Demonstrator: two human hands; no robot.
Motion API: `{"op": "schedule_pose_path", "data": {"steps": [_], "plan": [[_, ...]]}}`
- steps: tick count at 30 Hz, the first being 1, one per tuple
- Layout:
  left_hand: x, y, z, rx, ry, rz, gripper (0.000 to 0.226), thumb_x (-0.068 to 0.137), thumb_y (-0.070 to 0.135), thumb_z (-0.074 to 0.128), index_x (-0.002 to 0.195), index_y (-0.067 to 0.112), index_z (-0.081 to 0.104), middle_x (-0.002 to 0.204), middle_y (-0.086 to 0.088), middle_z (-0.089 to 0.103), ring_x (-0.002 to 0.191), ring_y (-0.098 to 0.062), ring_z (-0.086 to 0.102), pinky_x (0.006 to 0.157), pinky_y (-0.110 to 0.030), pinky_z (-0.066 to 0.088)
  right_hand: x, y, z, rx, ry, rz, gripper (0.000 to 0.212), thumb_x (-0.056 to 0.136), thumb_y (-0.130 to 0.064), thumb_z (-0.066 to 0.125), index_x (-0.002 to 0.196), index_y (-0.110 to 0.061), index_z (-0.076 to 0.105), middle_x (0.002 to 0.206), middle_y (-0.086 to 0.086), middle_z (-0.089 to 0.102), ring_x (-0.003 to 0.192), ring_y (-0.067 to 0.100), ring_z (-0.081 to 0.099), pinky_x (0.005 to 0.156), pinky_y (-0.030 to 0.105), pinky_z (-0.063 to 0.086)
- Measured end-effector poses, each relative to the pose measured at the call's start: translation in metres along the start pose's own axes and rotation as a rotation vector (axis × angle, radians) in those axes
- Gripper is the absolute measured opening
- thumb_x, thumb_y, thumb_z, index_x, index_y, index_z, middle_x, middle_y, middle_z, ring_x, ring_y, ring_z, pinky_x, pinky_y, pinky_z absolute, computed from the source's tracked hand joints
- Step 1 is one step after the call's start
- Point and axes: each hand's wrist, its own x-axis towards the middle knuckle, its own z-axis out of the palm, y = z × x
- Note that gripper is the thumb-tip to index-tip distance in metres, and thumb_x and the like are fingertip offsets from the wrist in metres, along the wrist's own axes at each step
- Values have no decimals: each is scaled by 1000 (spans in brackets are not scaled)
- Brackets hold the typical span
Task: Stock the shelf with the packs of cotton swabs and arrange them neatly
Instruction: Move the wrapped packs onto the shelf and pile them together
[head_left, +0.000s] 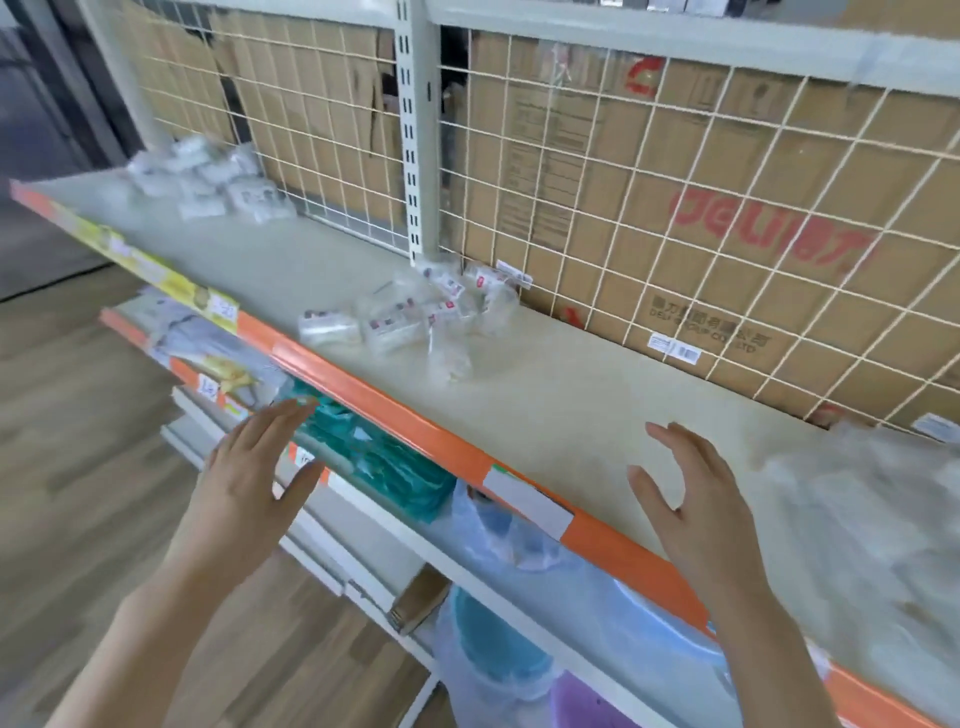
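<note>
A loose heap of clear packs of cotton swabs (410, 317) lies in the middle of the pale shelf board (561, 395), near the wire back grid. More white packs (208, 179) are piled at the shelf's far left. My left hand (249, 467) hovers in front of the orange shelf edge, fingers straight, holding nothing. My right hand (696, 499) is over the shelf's front edge, fingers spread and slightly bent, empty. Both hands are apart from the swab packs.
Clear plastic bags (862, 509) lie on the shelf at the right. An orange price rail (395, 405) runs along the front. Cardboard boxes (701, 218) stand behind the wire grid. Lower shelves hold teal packs (384, 462) and blue basins (498, 639). Wooden floor at left.
</note>
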Motion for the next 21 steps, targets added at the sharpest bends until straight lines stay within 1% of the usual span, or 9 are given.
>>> {"op": "schedule_pose_path", "data": {"steps": [2,3,5,8,10,13,16,18,21], "plan": [[-17,-15,-11,27,35,-54,52,91,48,51,130,14,53,133,-10,54,119,-36,51,94,-54,41,8,-9,14,24,-50,-46,41,88,-25,61,128,-23,53,137,0,47,126,21,42,94,41,40],[-25,-23,-17,44,46,-77,56,88,50,45,129,14,53,132,-10,54,118,-37,52,93,-55,43,11,-15,22,34,-77,-69,41,89,-25,60,129,-23,53,138,1,47,126,21,42,94,42,40],[-37,-41,-29,72,51,-134,61,83,50,38,128,13,55,131,-10,55,118,-37,52,94,-55,43,19,-29,37,53,-121,-123,41,89,-25,60,129,-23,53,138,1,47,126,22,42,95,42,40],[-49,-65,-46,117,103,-202,61,81,48,39,126,11,55,130,-12,55,117,-39,52,93,-54,42,30,-55,59,73,-181,-203,42,89,-25,60,130,-22,52,139,1,46,128,20,40,97,40,38],[-53,-78,-55,113,129,-240,58,80,46,39,128,16,52,131,-10,54,118,-37,51,94,-52,41,35,-71,73,87,-219,-250,42,89,-25,60,130,-21,52,139,1,46,129,19,40,98,36,36],[-47,-98,-65,103,168,-242,53,83,43,43,129,18,49,134,-8,52,121,-36,48,97,-53,39,43,-96,96,108,-248,-290,41,88,-24,61,128,-20,54,137,1,48,128,18,41,96,33,36],[-32,-129,-74,107,184,-265,52,83,36,50,131,15,51,136,-7,51,124,-36,45,100,-51,37,57,-126,123,104,-254,-314,40,88,-24,61,127,-20,54,136,0,49,127,18,42,96,33,37],[-16,-155,-84,111,176,-262,54,84,41,47,131,14,52,135,-7,51,125,-36,46,100,-50,37,66,-152,144,111,-238,-323,40,88,-23,61,127,-19,54,134,0,50,126,18,43,97,32,36],[10,-196,-101,126,166,-223,60,83,49,37,130,15,53,134,-8,52,125,-35,47,99,-49,37,77,-193,178,119,-223,-347,38,87,-21,62,124,-16,56,131,0,52,126,18,43,98,29,33]]}}
